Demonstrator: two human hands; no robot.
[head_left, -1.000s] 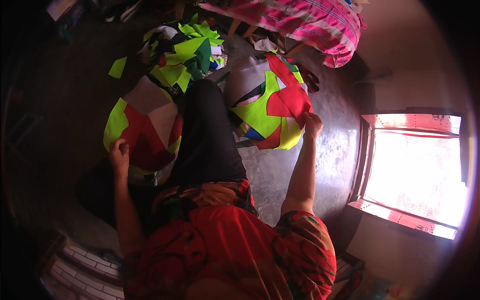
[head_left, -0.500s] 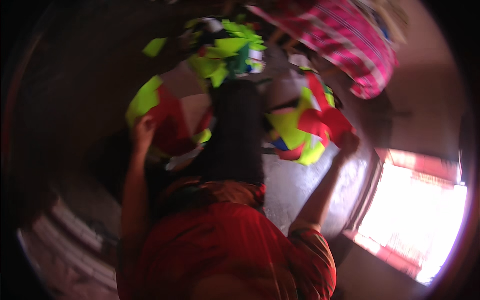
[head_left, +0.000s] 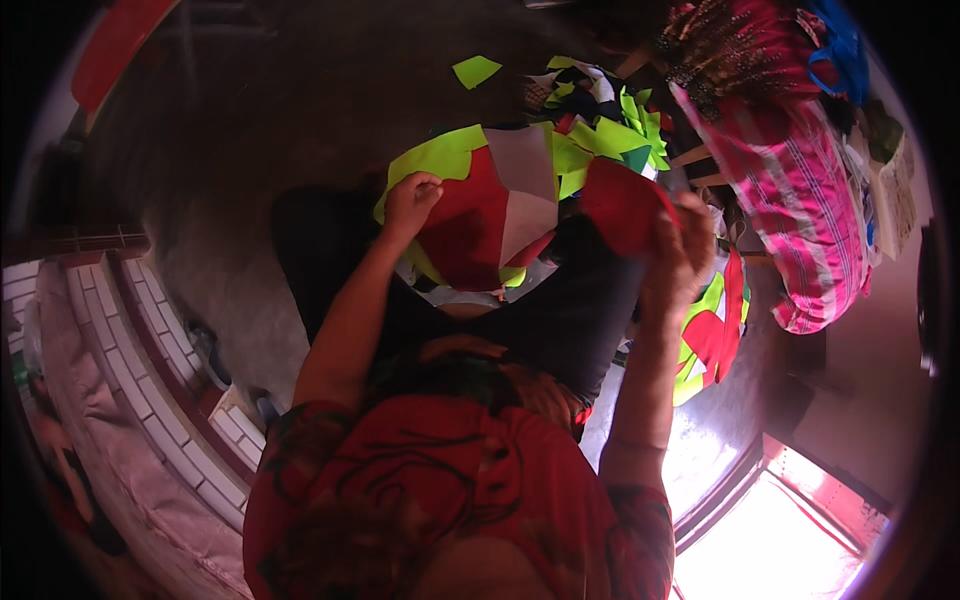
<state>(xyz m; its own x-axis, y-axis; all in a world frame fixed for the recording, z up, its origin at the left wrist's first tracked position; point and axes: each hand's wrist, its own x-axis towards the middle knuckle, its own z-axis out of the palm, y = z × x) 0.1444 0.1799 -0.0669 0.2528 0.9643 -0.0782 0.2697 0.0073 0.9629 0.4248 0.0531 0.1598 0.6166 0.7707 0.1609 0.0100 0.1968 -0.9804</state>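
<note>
In my lap area sits a patchwork of cloth pieces point(head_left: 462, 225), neon yellow-green, red and grey, spread out in a rounded shape. My left hand point(head_left: 412, 205) is at its left side with fingers curled together over the red and yellow-green part; whatever they pinch is too small to make out. A red cloth piece point(head_left: 625, 208) hangs from my right hand point(head_left: 685, 240), which grips its right edge beside my knee. The piece is held up, apart from the patchwork's middle.
Beyond the patchwork lies a heap of yellow-green scraps point(head_left: 615, 135), with a loose scrap point(head_left: 477, 71) on the floor. More coloured pieces point(head_left: 712, 330) lie right of my knee. A pink plaid cloth point(head_left: 800, 220) covers something at right, near a bright opening point(head_left: 765, 545).
My view has swung, so the scene sits further right. My right hand has lifted the red piece off the right-hand pile and brought it toward the patchwork. The left hand stays at the patchwork.
</note>
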